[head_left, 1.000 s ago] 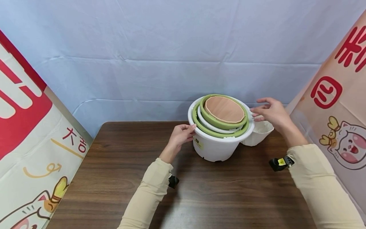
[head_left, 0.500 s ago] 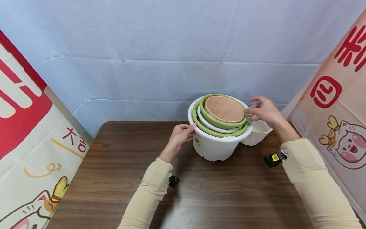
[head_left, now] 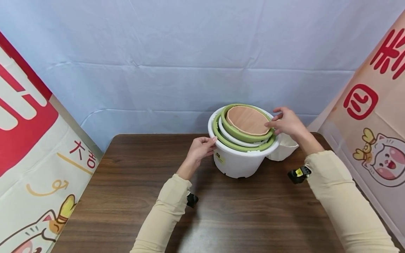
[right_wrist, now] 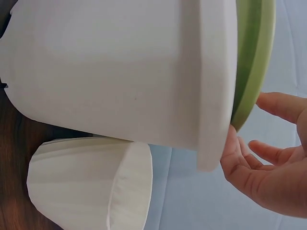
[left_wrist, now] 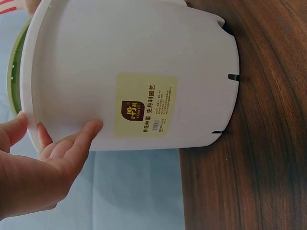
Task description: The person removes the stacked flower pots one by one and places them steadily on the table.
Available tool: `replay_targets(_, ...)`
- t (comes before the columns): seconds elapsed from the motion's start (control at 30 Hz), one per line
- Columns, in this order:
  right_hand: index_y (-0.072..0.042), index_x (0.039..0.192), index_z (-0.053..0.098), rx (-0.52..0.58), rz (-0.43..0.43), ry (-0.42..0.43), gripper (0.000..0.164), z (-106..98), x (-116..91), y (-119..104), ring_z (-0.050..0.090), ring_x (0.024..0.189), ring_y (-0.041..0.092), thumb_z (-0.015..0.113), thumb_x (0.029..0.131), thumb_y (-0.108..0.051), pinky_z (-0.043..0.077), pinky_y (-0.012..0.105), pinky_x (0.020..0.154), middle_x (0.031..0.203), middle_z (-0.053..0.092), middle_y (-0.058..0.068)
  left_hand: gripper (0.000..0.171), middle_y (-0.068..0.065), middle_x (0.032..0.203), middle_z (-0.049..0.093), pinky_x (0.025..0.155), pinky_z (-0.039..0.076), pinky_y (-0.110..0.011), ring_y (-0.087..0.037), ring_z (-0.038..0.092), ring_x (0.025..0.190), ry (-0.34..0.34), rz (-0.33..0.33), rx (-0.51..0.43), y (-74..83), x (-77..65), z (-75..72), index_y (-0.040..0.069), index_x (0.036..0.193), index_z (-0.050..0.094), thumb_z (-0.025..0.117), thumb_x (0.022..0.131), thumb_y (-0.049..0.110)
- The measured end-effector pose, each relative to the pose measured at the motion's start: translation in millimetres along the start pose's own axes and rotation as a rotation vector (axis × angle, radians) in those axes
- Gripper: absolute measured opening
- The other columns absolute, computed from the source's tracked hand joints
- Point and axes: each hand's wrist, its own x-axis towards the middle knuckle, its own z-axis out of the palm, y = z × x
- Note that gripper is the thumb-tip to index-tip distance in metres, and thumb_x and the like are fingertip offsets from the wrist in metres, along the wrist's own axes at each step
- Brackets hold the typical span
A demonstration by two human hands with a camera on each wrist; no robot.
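Note:
A large white flowerpot (head_left: 238, 165) with a yellow label (left_wrist: 146, 105) stands upright on the table, holding nested green and white pots. The upper green pot (head_left: 242, 136) has a peach-coloured, many-sided pot (head_left: 248, 120) inside it. My left hand (head_left: 199, 151) pinches the large pot's rim at its left, thumb on the rim and fingers under it. My right hand (head_left: 286, 123) is at the right side of the nest, fingers loosely bent. Its fingertips are at the green and white rims in the right wrist view; whether they press cannot be told.
A small cream, many-sided pot (right_wrist: 86, 179) stands on the table right of the large pot, partly behind it. The brown wooden table (head_left: 139, 196) ends at a pale cloth backdrop (head_left: 158, 88). Printed banners (head_left: 379, 140) flank both sides.
My right hand has moved left, from beside the nest to its green and peach-coloured rims. My left hand and the pots look unmoved.

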Motion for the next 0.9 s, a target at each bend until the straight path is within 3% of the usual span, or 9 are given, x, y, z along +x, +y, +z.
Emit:
replay_targets(0.37, 0.009, 0.141, 0.014, -0.051, 0.01, 0.038, 0.079, 8, 2, -2, 0.046, 0.084, 0.025, 0.066, 0.086, -0.012, 0.048, 0.027, 0.061, 0.112, 0.038, 0.022, 0.031, -0.016, 0.101, 0.064, 0.086, 0.05, -0.037, -0.024, 0.063, 0.097, -0.004, -0.001, 0.009, -1.1, -0.4, 0.1, -0.004, 0.105, 0.06, 0.06, 0.092, 0.024)
replay_targets(0.67, 0.01, 0.141, 0.012, -0.094, 0.007, 0.079, 0.081, 14, 5, 0, 0.038, 0.095, 0.034, 0.066, 0.084, -0.01, 0.038, 0.041, 0.08, 0.105, 0.036, 0.02, 0.031, -0.016, 0.102, 0.064, 0.084, 0.051, -0.035, -0.024, 0.063, 0.098, 0.002, -0.005, 0.005, 0.1, -1.4, 0.4, -0.004, 0.105, 0.06, 0.061, 0.092, 0.024)
replay_targets(0.9, 0.01, 0.142, 0.012, -0.103, 0.007, 0.064, 0.078, 15, 5, 0, 0.038, 0.1, 0.038, 0.061, 0.083, -0.005, 0.038, 0.047, 0.085, 0.112, 0.036, 0.026, 0.031, -0.016, 0.101, 0.064, 0.084, 0.051, -0.035, -0.024, 0.063, 0.098, 0.002, -0.003, 0.009, -0.2, -1.1, 0.3, -0.004, 0.106, 0.06, 0.061, 0.092, 0.024)
